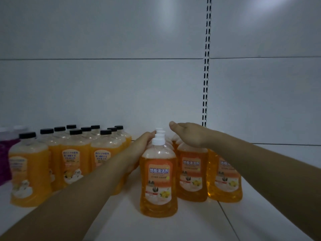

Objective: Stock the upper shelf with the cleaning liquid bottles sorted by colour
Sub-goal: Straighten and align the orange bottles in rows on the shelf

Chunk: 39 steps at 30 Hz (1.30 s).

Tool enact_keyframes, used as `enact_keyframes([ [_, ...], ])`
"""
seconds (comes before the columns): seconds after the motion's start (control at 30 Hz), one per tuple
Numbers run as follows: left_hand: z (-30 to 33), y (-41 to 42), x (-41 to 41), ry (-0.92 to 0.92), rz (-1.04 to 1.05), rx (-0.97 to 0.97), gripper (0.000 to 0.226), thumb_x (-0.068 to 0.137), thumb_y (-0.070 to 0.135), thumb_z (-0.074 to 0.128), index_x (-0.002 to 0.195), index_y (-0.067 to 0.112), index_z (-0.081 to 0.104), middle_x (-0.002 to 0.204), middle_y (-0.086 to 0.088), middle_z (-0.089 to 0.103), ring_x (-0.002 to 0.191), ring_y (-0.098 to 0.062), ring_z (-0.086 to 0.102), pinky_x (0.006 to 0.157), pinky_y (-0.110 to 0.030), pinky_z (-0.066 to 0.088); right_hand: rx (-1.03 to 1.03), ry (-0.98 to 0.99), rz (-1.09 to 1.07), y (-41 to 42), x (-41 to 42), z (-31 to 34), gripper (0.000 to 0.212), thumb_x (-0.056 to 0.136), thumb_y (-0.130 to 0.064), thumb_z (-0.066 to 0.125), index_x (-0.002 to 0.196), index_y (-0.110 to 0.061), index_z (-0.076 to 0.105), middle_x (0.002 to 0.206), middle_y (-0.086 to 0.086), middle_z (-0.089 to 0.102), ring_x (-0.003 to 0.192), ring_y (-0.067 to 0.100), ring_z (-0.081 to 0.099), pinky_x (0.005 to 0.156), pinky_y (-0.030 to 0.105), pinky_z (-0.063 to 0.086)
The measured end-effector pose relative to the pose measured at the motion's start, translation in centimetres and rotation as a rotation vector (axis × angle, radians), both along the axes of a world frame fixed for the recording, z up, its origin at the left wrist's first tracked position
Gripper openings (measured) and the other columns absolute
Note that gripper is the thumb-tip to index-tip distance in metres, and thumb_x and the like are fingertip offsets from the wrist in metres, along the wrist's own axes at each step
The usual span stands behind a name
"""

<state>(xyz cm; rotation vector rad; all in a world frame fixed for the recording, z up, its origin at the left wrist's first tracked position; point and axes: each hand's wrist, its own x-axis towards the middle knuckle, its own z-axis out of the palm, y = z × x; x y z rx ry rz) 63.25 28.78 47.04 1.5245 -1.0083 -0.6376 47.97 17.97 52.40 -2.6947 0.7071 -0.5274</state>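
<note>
Orange cleaning-liquid bottles with white caps point(159, 178) stand in rows on the white shelf point(173, 226), right of centre. My left hand point(145, 145) reaches along the left side of the front row, fingers against a bottle behind the front one. My right hand point(188, 134) lies palm down over the tops of the second row point(192, 173), thumb raised. A third row point(225, 178) stands to the right, partly hidden by my right forearm. I cannot tell whether either hand grips a bottle.
Several orange bottles with black caps point(73, 159) stand grouped at the left. A purple item point(5, 160) sits at the far left edge. The slotted upright point(206, 66) runs down the back panel. Shelf surface shows at the front and right.
</note>
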Motion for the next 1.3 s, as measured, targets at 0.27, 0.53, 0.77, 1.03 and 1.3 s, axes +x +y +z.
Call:
enact_keyframes([
  [0.27, -0.1, -0.5, -0.2, 0.02, 0.014, -0.058, 0.028, 0.099, 0.024, 0.039, 0.08, 0.014, 0.057, 0.046, 0.005, 0.063, 0.041, -0.004, 0.059, 0.043, -0.015, 0.044, -0.153, 0.01, -0.012, -0.7, -0.5, -1.0, 0.055, 0.099, -0.057, 0.024, 0.14, -0.026, 0.046, 0.146, 0.002, 0.046, 0.132, 0.021, 0.041, 0.104, 0.036, 0.032],
  [0.53, 0.8, -0.4, -1.0, 0.135, 0.076, -0.075, 0.05, 0.096, 0.042, 0.046, 0.13, 0.005, 0.052, 0.088, 0.001, 0.059, 0.074, -0.01, 0.056, 0.059, -0.024, 0.043, -0.457, 0.02, -0.177, -0.3, -3.1, -0.7, 0.062, 0.096, -0.062, 0.027, 0.145, -0.026, 0.037, 0.149, 0.002, 0.04, 0.136, 0.022, 0.036, 0.109, 0.039, 0.03],
  [0.77, 0.9, -0.3, -0.9, 0.093, 0.041, -0.027, 0.055, 0.094, 0.054, 0.042, 0.127, 0.013, 0.055, 0.122, -0.01, 0.063, 0.093, -0.017, 0.06, 0.08, -0.03, 0.047, -0.408, 0.052, -0.404, -1.5, -4.8, -2.2, 0.079, 0.087, -0.076, 0.013, 0.142, -0.027, 0.041, 0.143, 0.004, 0.046, 0.129, 0.027, 0.042, 0.101, 0.048, 0.038],
  [1.03, 2.1, -0.5, -0.9, 0.042, -0.015, -0.005, 0.042, 0.1, 0.046, 0.032, 0.104, 0.016, 0.061, 0.084, 0.0, 0.07, 0.07, -0.012, 0.065, 0.066, -0.026, 0.046, -0.385, -0.111, -0.367, -1.8, -5.4, -3.0, 0.067, 0.092, -0.067, 0.024, 0.133, -0.022, 0.053, 0.132, 0.003, 0.056, 0.12, 0.023, 0.05, 0.094, 0.04, 0.044],
  [1.3, 2.9, -1.1, -0.8, 0.037, -0.027, 0.026, 0.036, 0.1, 0.042, 0.034, 0.095, 0.017, 0.06, 0.068, -0.001, 0.07, 0.058, -0.01, 0.065, 0.056, -0.022, 0.047, -0.442, -0.148, -0.362, -1.8, -5.2, -3.5, 0.063, 0.094, -0.065, 0.024, 0.107, -0.02, 0.067, 0.102, 0.002, 0.066, 0.1, 0.02, 0.055, 0.08, 0.036, 0.049],
])
